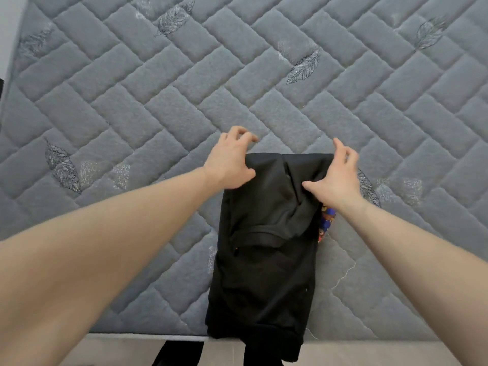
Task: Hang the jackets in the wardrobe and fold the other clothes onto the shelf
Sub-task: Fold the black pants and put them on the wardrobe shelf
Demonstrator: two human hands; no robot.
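black trousers (264, 247) lie folded lengthwise on the grey mattress (132, 101), hem over the near edge. left hand (229, 159) & right hand (334, 178) each pinch a far corner, prob. to square the fold. patterned fabric (325, 223) peeks out underneath.

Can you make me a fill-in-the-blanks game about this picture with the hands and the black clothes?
1. The black garment lies on a grey quilted ____.
2. The left hand and the right hand hold the garment at its ____ edge, the one away from the person.
3. The pictures stitched into the mattress are shaped like ____.
4. A bit of colourful cloth peeks out under the garment's ____ side.

Missing words: mattress; far; leaves; right
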